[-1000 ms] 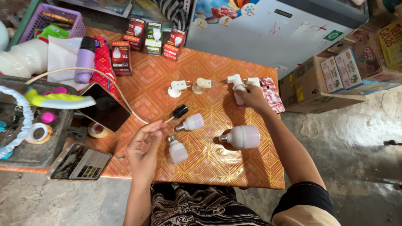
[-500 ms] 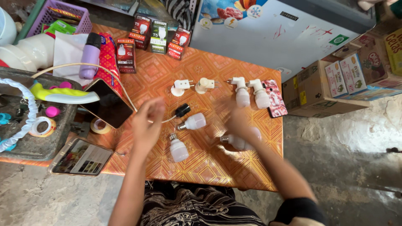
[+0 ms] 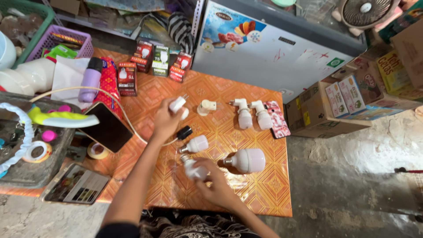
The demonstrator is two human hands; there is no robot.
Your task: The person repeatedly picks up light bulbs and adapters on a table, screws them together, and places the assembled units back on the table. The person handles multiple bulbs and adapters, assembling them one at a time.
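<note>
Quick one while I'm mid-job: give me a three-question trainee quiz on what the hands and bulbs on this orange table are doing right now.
1. True or false: the left hand holds a white plug adapter above the orange table.
2. Which does the right hand grip? A) the large bulb B) a small bulb C) the phone
3. Fill in: the bulb boxes stand along the table's ____ edge, seen from the person.

Key: 1 true. 2 B. 3 far.
</note>
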